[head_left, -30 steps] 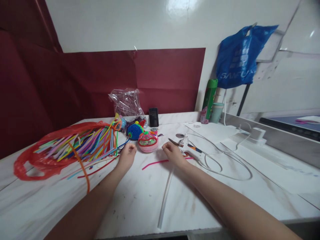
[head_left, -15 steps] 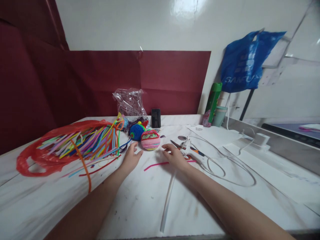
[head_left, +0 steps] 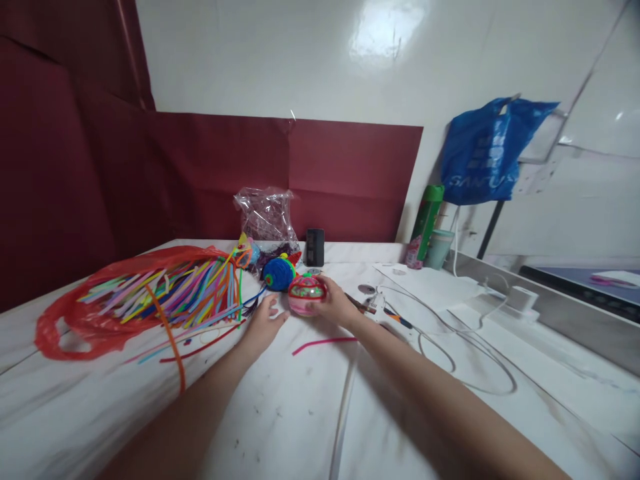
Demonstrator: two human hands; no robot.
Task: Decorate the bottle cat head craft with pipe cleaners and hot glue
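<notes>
My right hand (head_left: 336,306) is closed around the right side of a pink and red wound ball (head_left: 306,294) on the white marble table (head_left: 280,427). My left hand (head_left: 264,322) lies open just left of the ball, fingers spread, a small gap from it. A blue wound ball (head_left: 278,273) sits right behind. A loose pink pipe cleaner (head_left: 323,344) lies on the table under my right wrist.
A red plastic bag of several coloured pipe cleaners (head_left: 150,293) spreads at the left. Pliers (head_left: 383,310) and a white cable (head_left: 450,333) lie to the right. At the back stand a clear bag (head_left: 265,217), a black box (head_left: 315,247), a green can (head_left: 426,222), a cup (head_left: 441,249). A blue bag (head_left: 487,150) hangs on the wall.
My right hand moved left from the table and took hold of the pink ball. My left hand opened and shifted slightly toward the ball. The camera tilted up a little.
</notes>
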